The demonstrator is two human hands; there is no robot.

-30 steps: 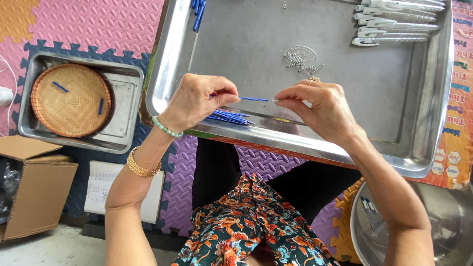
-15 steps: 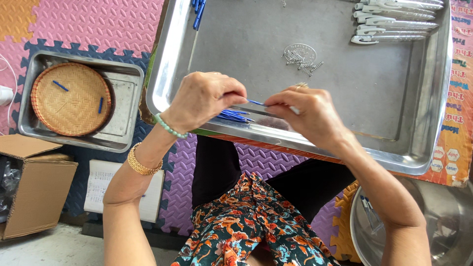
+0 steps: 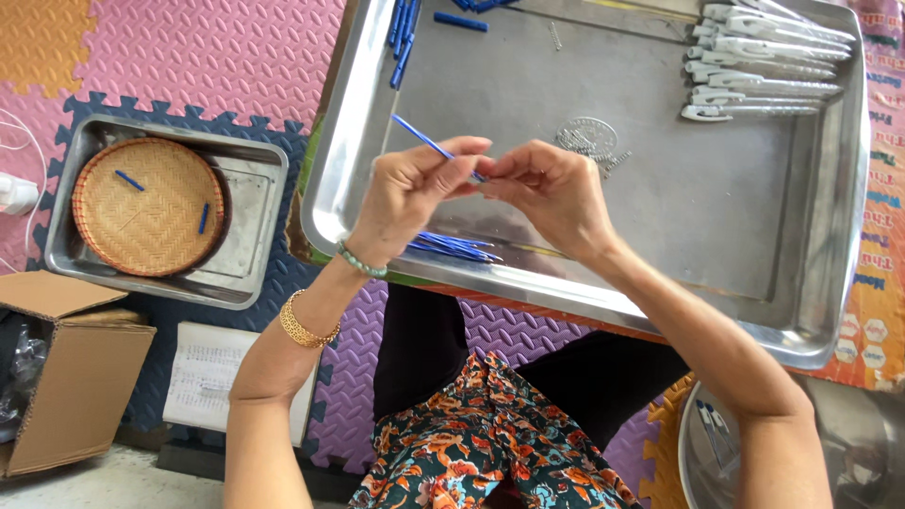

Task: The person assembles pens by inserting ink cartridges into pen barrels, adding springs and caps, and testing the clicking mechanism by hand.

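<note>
Head view: thin blue rod [image 3: 426, 141] pinched between fingers of left hand [image 3: 415, 193] and right hand [image 3: 551, 193].

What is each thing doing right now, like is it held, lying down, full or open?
Left hand: pinching thin blue refill.
Right hand: fingers meet the left's.
Big steel tray: holds parts.
White pen barrels: lying in a row.
Woven basket: nearly empty.
Cardboard box: open.

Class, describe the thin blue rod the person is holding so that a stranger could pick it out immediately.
Start at the large steel tray. Above its near left part, the left hand and right hand meet. The blue rod juts up-left from the fingers, raised, unlike the loose blue rods lying below.
</note>
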